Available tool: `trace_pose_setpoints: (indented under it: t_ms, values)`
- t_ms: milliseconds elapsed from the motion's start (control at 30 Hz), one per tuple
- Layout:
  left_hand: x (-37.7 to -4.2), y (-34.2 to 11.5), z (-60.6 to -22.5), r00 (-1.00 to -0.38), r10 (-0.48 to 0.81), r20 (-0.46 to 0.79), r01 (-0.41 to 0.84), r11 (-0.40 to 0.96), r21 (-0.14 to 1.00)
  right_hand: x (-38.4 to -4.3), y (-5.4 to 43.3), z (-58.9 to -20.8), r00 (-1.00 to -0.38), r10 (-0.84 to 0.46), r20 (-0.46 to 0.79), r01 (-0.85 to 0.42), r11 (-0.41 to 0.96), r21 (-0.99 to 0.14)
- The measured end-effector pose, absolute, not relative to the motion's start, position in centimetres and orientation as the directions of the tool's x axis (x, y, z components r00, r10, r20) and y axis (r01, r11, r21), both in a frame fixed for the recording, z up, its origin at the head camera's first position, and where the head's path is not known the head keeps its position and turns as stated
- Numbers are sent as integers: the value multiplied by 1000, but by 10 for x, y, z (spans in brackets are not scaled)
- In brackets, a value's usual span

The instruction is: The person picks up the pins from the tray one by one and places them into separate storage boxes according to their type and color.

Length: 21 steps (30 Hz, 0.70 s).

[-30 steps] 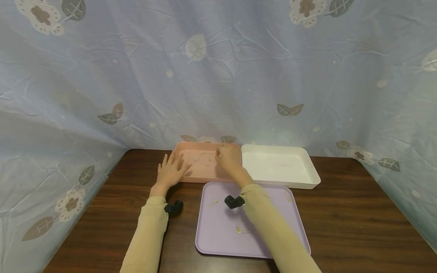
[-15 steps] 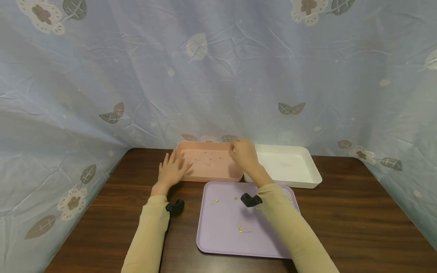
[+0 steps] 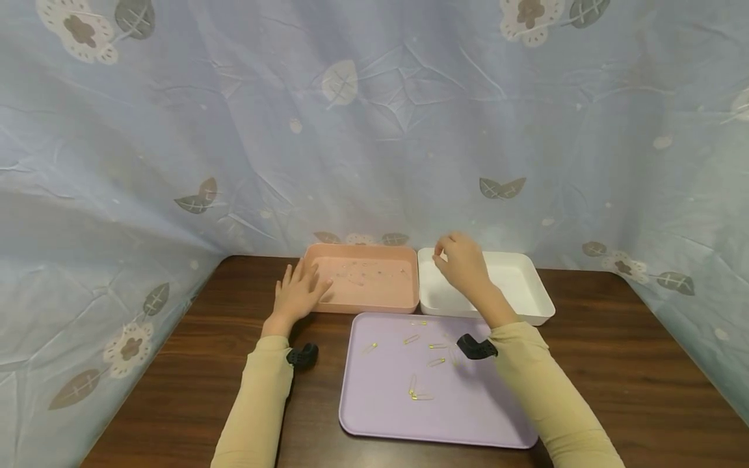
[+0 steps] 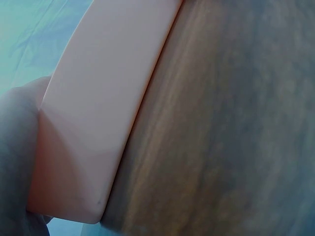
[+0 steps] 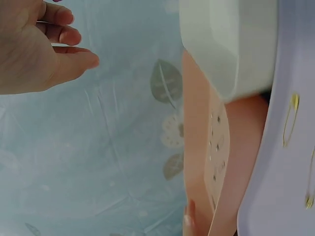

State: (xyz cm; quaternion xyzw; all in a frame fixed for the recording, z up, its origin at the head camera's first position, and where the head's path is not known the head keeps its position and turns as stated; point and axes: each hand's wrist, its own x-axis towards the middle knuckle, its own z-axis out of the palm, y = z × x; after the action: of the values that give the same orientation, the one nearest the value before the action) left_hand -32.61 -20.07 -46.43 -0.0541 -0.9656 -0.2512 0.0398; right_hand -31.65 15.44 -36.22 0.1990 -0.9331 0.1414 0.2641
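My left hand [image 3: 294, 296], fingers spread, rests at the left end of the pink tray [image 3: 365, 305], with the thumb over the rim. The left wrist view shows the tray's side wall [image 4: 98, 98] beside part of that hand. Above the left part of the white tray [image 3: 491, 307] hovers my right hand [image 3: 462, 263], its fingers loosely curled. Between them I see nothing held; a tiny purple spot shows near the fingers at the right wrist view's top edge. Gold safety pins [image 5: 291, 118] lie scattered on the lilac tray [image 3: 386, 419] below.
Inside the pink tray are several small silvery pieces [image 5: 217, 146], too small to name. The three trays stand close together on a dark wooden table [image 3: 614, 364]. A pale blue patterned cloth [image 3: 374, 130] hangs behind the table.
My right hand has moved right, from over the pink tray to over the white tray, uncovering more pins on the lilac tray. My left hand has stayed in place.
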Motion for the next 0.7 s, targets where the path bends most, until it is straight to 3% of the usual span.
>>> trace_pose_setpoints:
  t_ms: [233,700]
  values:
    - [-328,-200,-466,-992,80,99,117,876,468,-307,187,-357,-777,-266,570,-424,891,-161]
    - [-323,-200,-461,-991,85,104,126,862,491,-288,240,-360,-709,-213,672,-438,880,-183]
